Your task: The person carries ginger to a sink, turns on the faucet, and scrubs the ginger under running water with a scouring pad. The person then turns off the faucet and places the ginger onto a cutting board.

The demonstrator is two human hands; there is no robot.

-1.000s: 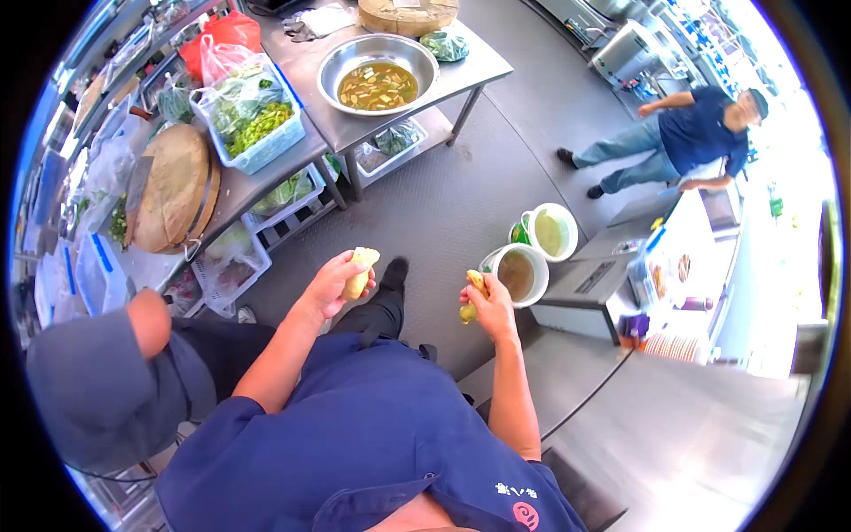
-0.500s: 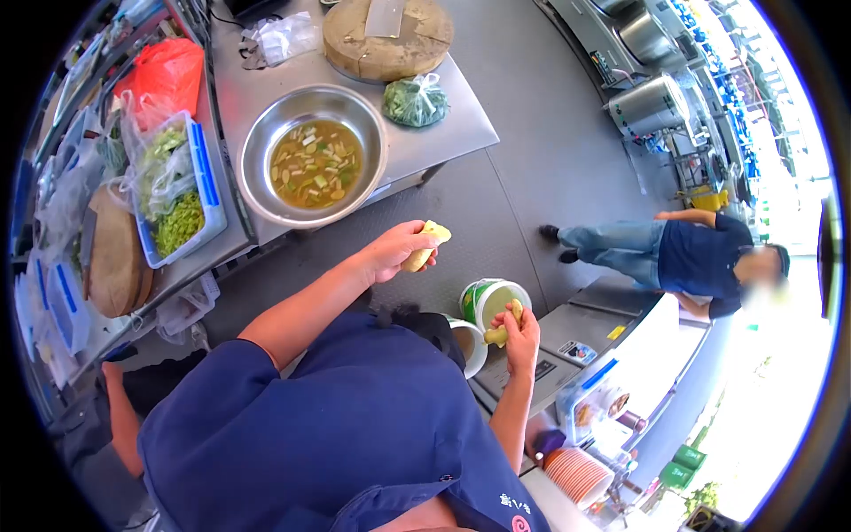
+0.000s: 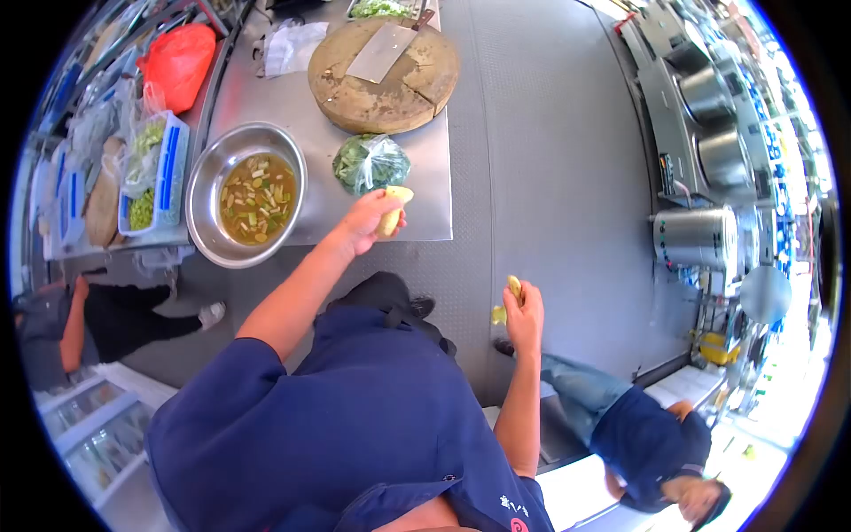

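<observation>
My left hand (image 3: 362, 227) is closed around a pale yellow piece of ginger (image 3: 396, 211), whose ends stick out past the fingers. It hovers by the table's front edge, just below a clear bag of leafy greens (image 3: 372, 164) in view. Lower and to the right, my right hand (image 3: 527, 321) grips a knobbly piece of ginger (image 3: 514, 286) over the floor. Another yellow bit shows beside its fingers; whether it is joined to that piece I cannot tell. A steel bowl (image 3: 202, 199) of brownish liquid with cut pieces in it stands left of my left hand.
A round chopping block (image 3: 381, 102) with a cleaver (image 3: 381, 53) lies on the steel table (image 3: 434, 199). Blue-rimmed tubs (image 3: 173, 168) of vegetables stand on the left. A co-worker (image 3: 651, 439) is at lower right, another person (image 3: 53, 332) at far left. Steel pots (image 3: 696, 239) line the right.
My view has turned towards the chopping block, and the buckets have left it. My left hand has come close to the bag of greens. Both hands still hold their ginger.
</observation>
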